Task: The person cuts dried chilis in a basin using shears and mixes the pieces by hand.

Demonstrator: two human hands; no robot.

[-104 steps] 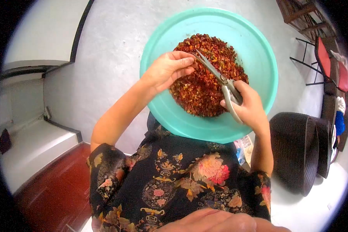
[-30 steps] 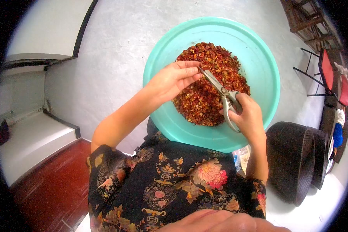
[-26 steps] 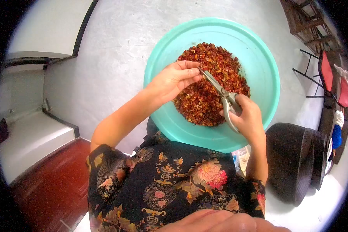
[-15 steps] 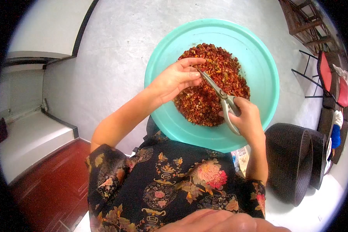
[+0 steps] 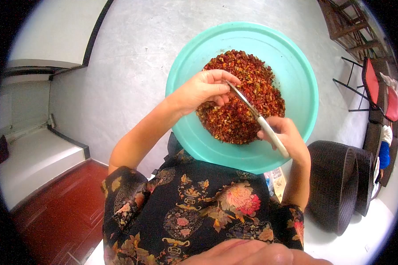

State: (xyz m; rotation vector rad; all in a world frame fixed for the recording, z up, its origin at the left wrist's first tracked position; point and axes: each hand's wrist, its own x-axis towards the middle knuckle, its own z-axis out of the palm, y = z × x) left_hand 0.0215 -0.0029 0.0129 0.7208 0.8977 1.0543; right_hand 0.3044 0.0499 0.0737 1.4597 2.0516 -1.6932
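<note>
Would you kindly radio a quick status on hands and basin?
Right hand holding scissors over chopped red chillies. Left hand at blade tips; cannot tell whether it pinches anything. Chillies heaped in turquoise basin; nothing seen blocking.

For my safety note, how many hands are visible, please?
2: the right hand, holding the scissors; the left hand, at their tips above the basin.

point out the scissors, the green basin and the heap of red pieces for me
Scissors [image 5: 262, 122]: head view, on the upper end of the pale handle.
Green basin [image 5: 295, 73]: head view, on the bare inner wall.
Heap of red pieces [image 5: 259, 89]: head view, on its top surface.
</note>
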